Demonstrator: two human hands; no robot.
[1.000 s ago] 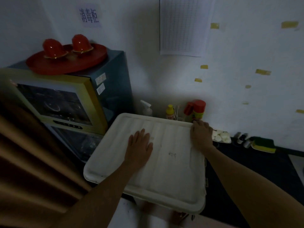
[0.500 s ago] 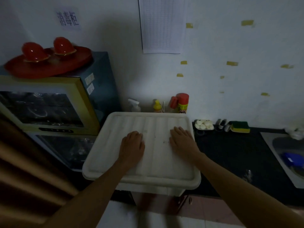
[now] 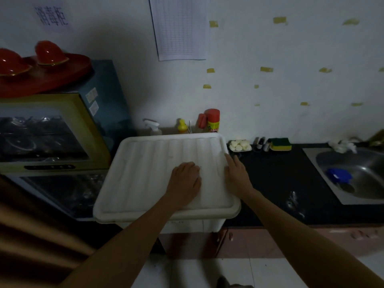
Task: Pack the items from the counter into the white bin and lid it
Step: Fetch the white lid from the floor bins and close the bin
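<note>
Right hand (image 3: 236,177) had shifted from mid-lid to the right rim of the white lid (image 3: 145,173); left hand (image 3: 184,181) had moved rightward across it.
Lid sat closed on the white bin (image 3: 197,224) at the left end of the dark desk (image 3: 280,183). Left hand lay palm down right of the lid's centre, fingers loose, gripping nothing. Right hand rested along the rim, fingers straight, pointing toward the far corner, holding nothing. Hands were near each other, not touching. A sponge (image 3: 280,143) and a sink (image 3: 363,173) lay further right.
</note>
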